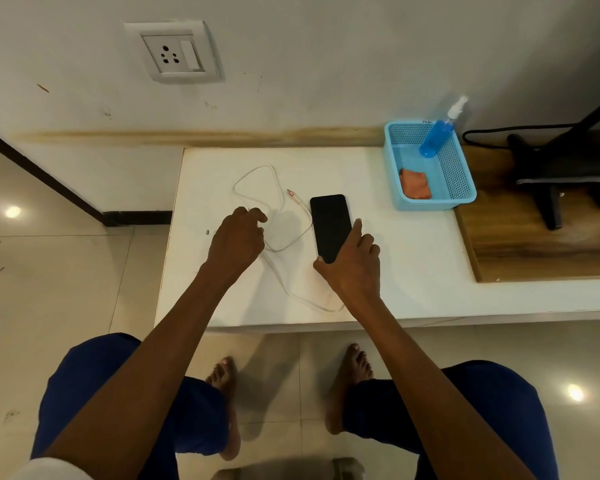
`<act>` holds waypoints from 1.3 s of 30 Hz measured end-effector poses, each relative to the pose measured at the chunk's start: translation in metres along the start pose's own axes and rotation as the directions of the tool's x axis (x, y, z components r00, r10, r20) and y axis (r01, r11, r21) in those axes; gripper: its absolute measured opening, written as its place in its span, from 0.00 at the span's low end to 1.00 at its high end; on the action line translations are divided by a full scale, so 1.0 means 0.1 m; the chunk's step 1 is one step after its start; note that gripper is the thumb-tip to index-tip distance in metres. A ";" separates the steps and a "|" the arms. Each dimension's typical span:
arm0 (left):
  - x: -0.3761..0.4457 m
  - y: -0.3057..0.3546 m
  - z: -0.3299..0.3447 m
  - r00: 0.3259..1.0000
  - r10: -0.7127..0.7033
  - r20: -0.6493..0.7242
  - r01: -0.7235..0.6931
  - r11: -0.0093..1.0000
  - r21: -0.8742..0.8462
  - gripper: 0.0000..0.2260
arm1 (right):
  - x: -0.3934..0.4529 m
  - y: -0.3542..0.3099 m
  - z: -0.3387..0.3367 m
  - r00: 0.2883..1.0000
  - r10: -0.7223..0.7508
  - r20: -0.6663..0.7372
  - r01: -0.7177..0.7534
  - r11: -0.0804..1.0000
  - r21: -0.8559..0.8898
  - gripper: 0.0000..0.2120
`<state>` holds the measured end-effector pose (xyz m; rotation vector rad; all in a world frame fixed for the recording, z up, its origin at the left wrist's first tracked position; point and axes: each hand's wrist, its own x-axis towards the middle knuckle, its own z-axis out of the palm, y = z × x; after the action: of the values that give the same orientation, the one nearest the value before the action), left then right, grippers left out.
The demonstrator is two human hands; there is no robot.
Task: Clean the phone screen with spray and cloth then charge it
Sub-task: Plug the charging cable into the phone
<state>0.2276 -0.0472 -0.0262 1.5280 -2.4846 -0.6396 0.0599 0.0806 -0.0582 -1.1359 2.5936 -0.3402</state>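
A black phone (pixel 329 223) lies screen up on the low white table (pixel 413 265). My right hand (pixel 352 265) grips its near end, thumb on the left edge and fingers on the right. A white charging cable (pixel 278 209) loops on the table left of the phone, its plug tip (pixel 290 193) pointing away. My left hand (pixel 238 237) hovers over the cable with fingers loosely curled; whether it touches the cable I cannot tell. A blue spray bottle (pixel 437 135) and an orange cloth (pixel 414 183) sit in a blue basket (pixel 459 199) at the back right.
A white wall socket (pixel 174 51) is mounted on the wall above and left of the table. A wooden board (pixel 534 251) with a black stand (pixel 548 181) and a black cord lies to the right. My knees and bare feet are below the table edge.
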 end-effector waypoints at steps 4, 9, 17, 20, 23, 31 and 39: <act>0.01 -0.03 0.01 1.000 -0.007 -0.012 0.007 1.000 0.016 0.13 | -0.02 -0.01 0.00 1.000 -0.026 -0.016 0.025 0.999 -0.027 0.51; 0.03 -0.09 0.00 1.000 0.016 -0.010 -0.016 0.999 -0.027 0.15 | -0.04 -0.01 -0.01 0.997 -0.075 -0.031 0.072 0.994 -0.081 0.47; 0.09 -0.07 -0.06 0.994 -0.107 -0.002 0.103 0.957 -0.270 0.12 | 0.07 0.02 -0.20 0.980 -0.175 -0.098 0.155 0.971 -0.183 0.36; 0.09 -0.08 -0.17 0.977 -0.211 0.021 0.186 0.804 -0.564 0.11 | 0.14 -0.04 -0.32 0.967 -0.209 -0.149 0.226 0.968 0.109 0.25; 0.06 -0.14 -0.31 0.958 -0.278 0.064 0.220 0.580 -0.784 0.10 | 0.17 -0.19 -0.36 0.989 -0.145 -0.043 0.150 0.900 0.409 0.15; -0.03 -0.45 -0.46 0.932 -0.292 0.214 0.318 0.374 -0.871 0.08 | 0.03 -0.83 -0.14 0.912 -0.056 0.406 -0.365 0.340 0.867 0.30; -0.18 -0.75 -0.48 0.957 -0.170 0.235 0.286 0.687 -0.668 0.09 | 0.15 -1.04 -0.18 0.906 -0.016 0.422 -0.417 0.126 0.900 0.12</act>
<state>0.3136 -0.0735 -0.0143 1.4885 -1.7634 -1.5785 0.1141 0.0030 -0.0098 -0.2181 1.4620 -1.3925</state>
